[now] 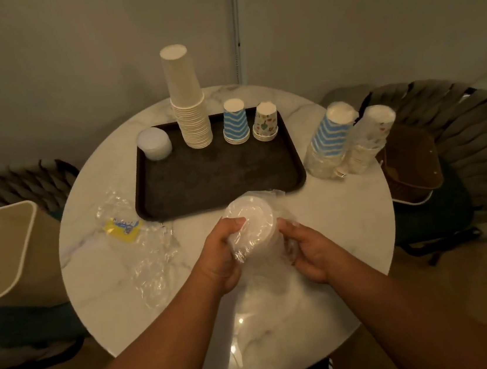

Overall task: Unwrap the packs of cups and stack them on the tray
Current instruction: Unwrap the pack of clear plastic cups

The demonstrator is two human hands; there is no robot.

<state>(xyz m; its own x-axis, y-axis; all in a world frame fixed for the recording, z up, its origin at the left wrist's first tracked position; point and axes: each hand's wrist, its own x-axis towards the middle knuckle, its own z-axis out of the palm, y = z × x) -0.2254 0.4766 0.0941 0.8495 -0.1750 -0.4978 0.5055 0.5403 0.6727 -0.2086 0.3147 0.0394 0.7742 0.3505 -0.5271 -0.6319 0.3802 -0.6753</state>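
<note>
Both my hands hold a pack of clear plastic cups [251, 220] in clear wrap, just in front of the dark tray [220, 184]. My left hand [220, 254] grips its left side; my right hand [308, 250] pinches the wrap on its right side. On the tray stand a tall stack of white paper cups [190, 111], a short blue-striped stack [235, 122], a short patterned stack [265, 123] and a low stack of clear cups [154, 143]. Two wrapped packs, one blue-striped [330, 140] and one patterned [371, 138], stand on the table right of the tray.
Empty clear wrappers, one with a yellow label [123, 226], lie on the round marble table [349, 232] to the left. A beige bin [8, 253] stands at the left. A chair with a brown seat [411, 163] stands at the right.
</note>
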